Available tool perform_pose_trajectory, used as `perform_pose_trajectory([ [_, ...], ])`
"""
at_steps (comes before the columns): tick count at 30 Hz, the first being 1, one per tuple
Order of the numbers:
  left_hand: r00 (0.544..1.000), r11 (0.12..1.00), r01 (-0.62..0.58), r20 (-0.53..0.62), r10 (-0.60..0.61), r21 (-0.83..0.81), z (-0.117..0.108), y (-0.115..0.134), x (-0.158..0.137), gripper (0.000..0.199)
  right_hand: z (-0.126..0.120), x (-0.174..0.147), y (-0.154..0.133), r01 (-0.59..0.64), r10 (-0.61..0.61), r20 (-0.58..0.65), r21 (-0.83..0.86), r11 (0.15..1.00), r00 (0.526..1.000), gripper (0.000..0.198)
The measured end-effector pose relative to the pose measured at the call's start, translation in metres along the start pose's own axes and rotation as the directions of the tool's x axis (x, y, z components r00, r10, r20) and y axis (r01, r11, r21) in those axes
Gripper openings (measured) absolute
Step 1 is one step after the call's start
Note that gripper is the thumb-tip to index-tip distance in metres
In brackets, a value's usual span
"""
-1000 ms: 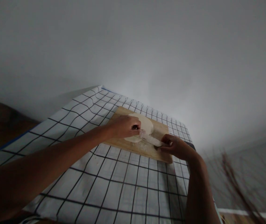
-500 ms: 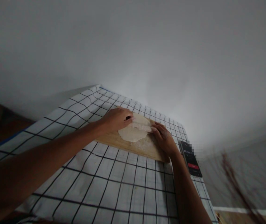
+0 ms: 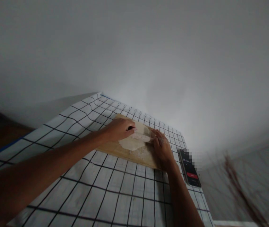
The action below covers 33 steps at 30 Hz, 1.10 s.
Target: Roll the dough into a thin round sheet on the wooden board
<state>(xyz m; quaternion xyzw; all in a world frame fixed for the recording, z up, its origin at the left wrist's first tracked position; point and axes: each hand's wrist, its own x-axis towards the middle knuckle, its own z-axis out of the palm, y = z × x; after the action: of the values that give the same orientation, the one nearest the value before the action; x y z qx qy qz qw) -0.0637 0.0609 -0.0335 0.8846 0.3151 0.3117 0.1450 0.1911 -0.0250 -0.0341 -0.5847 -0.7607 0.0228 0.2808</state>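
A thin, pale rolling pin (image 3: 144, 137) dusted with flour lies across a flat sheet of dough (image 3: 130, 145). Its left end is in my left hand (image 3: 119, 128), whose fingers are curled in a closed grip. My right hand (image 3: 162, 145) is closed over the other end, fingers bent around it. Under the dough is a wooden board (image 3: 112, 150), with loose flour scattered on its near right part. My hands and the pin cover part of the dough.
The board rests on a table with a white, black-checked cloth (image 3: 122, 186). A phone (image 3: 190, 171) with a dark screen lies to the right of my right hand. Beyond the table rises a pale wall (image 3: 134, 56). Thin reddish-brown twigs (image 3: 238, 186) stand at the right.
The whole scene sits slightly lower in view. Both hands and the rolling pin have come a little nearer to me across the dough; the board's far left corner now shows.
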Motion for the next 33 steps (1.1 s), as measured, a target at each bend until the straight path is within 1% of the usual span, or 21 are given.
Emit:
perform_pose_trajectory([
  [4, 0.998, 0.995, 0.049, -0.032, -0.052, -0.081, 0.002, -0.005, 0.000, 0.031, 0.004, 0.000, 0.001, -0.027, 0.027, 0.009, -0.028, 0.999, 1.000, 0.045],
  [6, 0.996, 0.994, 0.066, -0.056, -0.070, -0.083, 0.002, -0.006, 0.001, 0.028, 0.006, 0.000, 0.001, -0.043, 0.043, 0.011, -0.021, 0.999, 0.999, 0.044],
  [9, 0.993, 0.999, 0.046, -0.111, -0.047, -0.011, 0.002, -0.005, 0.001, 0.020, 0.008, 0.001, 0.001, -0.045, 0.045, 0.012, -0.008, 0.999, 0.999, 0.044],
  [12, 0.986, 0.998, 0.018, -0.167, -0.007, 0.065, 0.002, -0.005, 0.000, 0.018, 0.009, 0.001, 0.002, -0.033, 0.034, 0.015, -0.026, 0.999, 0.999, 0.045],
  [17, 0.978, 0.991, 0.068, -0.202, -0.044, 0.117, 0.007, -0.006, 0.000, 0.021, 0.012, 0.002, 0.002, 0.040, -0.033, 0.054, -0.133, 0.990, 0.998, 0.046],
  [19, 0.979, 0.988, 0.088, -0.196, -0.061, 0.128, 0.009, -0.007, 0.001, 0.023, 0.012, 0.005, 0.001, 0.001, 0.015, 0.079, -0.201, 0.980, 0.997, 0.046],
  [21, 0.979, 0.986, 0.106, -0.190, -0.080, 0.131, 0.012, -0.009, 0.002, 0.022, 0.010, 0.013, 0.000, -0.082, 0.116, 0.113, -0.271, 0.959, 0.987, 0.047],
  [23, 0.975, 0.983, 0.129, -0.197, -0.101, 0.132, 0.014, -0.011, 0.002, 0.021, 0.008, 0.026, 0.001, -0.126, 0.193, 0.184, -0.324, 0.938, 0.964, 0.048],
  [24, 0.973, 0.982, 0.138, -0.204, -0.110, 0.131, 0.014, -0.012, 0.003, 0.021, 0.006, 0.033, 0.002, -0.121, 0.207, 0.233, -0.338, 0.933, 0.950, 0.049],
  [26, 0.968, 0.980, 0.154, -0.219, -0.124, 0.125, 0.014, -0.013, 0.003, 0.020, 0.004, 0.048, 0.004, -0.074, 0.192, 0.328, -0.341, 0.937, 0.925, 0.050],
  [28, 0.965, 0.979, 0.166, -0.223, -0.137, 0.118, 0.012, -0.012, 0.002, 0.019, 0.003, 0.058, 0.007, -0.033, 0.165, 0.377, -0.333, 0.942, 0.912, 0.050],
  [30, 0.963, 0.975, 0.188, -0.219, -0.159, 0.119, 0.010, -0.010, 0.003, 0.020, 0.005, 0.061, 0.010, -0.025, 0.159, 0.375, -0.337, 0.941, 0.914, 0.051],
  [33, 0.960, 0.970, 0.211, -0.211, -0.182, 0.124, 0.009, -0.009, 0.004, 0.019, 0.011, 0.055, 0.012, -0.061, 0.180, 0.311, -0.357, 0.932, 0.933, 0.051],
])
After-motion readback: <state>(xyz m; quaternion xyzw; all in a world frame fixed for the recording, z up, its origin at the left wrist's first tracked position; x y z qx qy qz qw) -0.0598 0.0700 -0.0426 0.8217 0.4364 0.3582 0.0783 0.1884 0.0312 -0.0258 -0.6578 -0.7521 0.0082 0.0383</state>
